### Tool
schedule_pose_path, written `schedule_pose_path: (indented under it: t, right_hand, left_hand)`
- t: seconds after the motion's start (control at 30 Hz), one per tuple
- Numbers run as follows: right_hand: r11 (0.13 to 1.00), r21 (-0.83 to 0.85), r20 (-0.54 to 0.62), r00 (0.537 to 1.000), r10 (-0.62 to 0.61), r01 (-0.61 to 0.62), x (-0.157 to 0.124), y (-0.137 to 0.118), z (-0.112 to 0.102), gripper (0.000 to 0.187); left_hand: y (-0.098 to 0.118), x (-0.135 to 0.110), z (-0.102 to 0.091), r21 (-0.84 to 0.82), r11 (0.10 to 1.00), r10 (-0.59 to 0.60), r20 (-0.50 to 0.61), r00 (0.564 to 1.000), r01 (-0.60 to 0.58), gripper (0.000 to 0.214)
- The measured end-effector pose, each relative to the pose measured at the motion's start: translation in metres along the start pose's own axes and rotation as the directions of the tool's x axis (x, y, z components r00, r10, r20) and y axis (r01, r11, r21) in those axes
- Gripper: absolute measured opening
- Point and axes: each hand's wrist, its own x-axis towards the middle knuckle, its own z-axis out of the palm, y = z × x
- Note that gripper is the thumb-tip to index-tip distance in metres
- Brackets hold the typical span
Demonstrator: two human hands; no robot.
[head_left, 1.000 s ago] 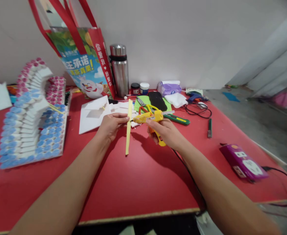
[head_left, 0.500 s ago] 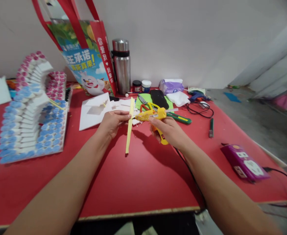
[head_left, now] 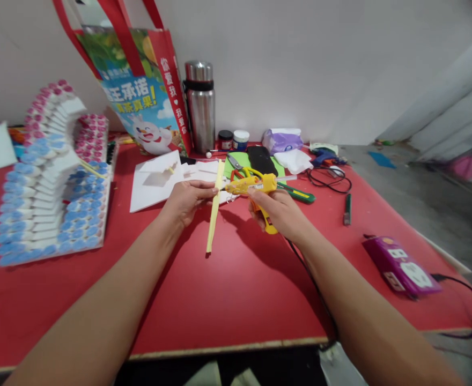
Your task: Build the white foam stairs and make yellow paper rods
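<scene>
Between the thumb and fingers of my left hand point(head_left: 190, 201) is a narrow yellow strip point(head_left: 213, 222), held near its middle and tilted slightly. My right hand point(head_left: 278, 212) is wrapped round the grip of a yellow hot glue gun point(head_left: 248, 185). The gun points left, its nozzle at the strip beside my left fingertips; whether it touches cannot be made out. A clear glue stick point(head_left: 287, 178) sticks out of the gun's back. Behind the gun lie scissors point(head_left: 236, 162) and a green sheet point(head_left: 242, 158).
At left stands a blue, white and pink model point(head_left: 43, 209). White board pieces point(head_left: 149, 187), a shopping bag point(head_left: 139, 91), a steel flask point(head_left: 201, 112) and a purple tissue pack point(head_left: 282, 141) sit farther back. A green cutter point(head_left: 298, 194) and purple power box point(head_left: 403, 268) lie at right.
The glue gun and my right hand have shifted very slightly to the right. The strip's upper end leans a little farther right. Both grips stay as they were.
</scene>
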Motion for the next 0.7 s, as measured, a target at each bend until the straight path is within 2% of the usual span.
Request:
schedule_pose_path:
  t: [0.2, 0.7]
  right_hand:
    - [1.0, -0.005, 0.051, 0.999, 0.001, -0.001, -0.0027, -0.0024, -0.0003, 0.046]
    - [0.993, -0.007, 0.109, 0.987, 0.114, -0.114, -0.0091, -0.0059, 0.0015, 0.047]
  left_hand:
    - [0.0012, -0.0002, -0.0005, -0.025, 1.0, 0.012, -0.003, 1.0, -0.012, 0.021]
    - [-0.0018, 0.0037, -0.0016, -0.059, 0.996, 0.066, -0.006, 0.998, -0.066, 0.021]
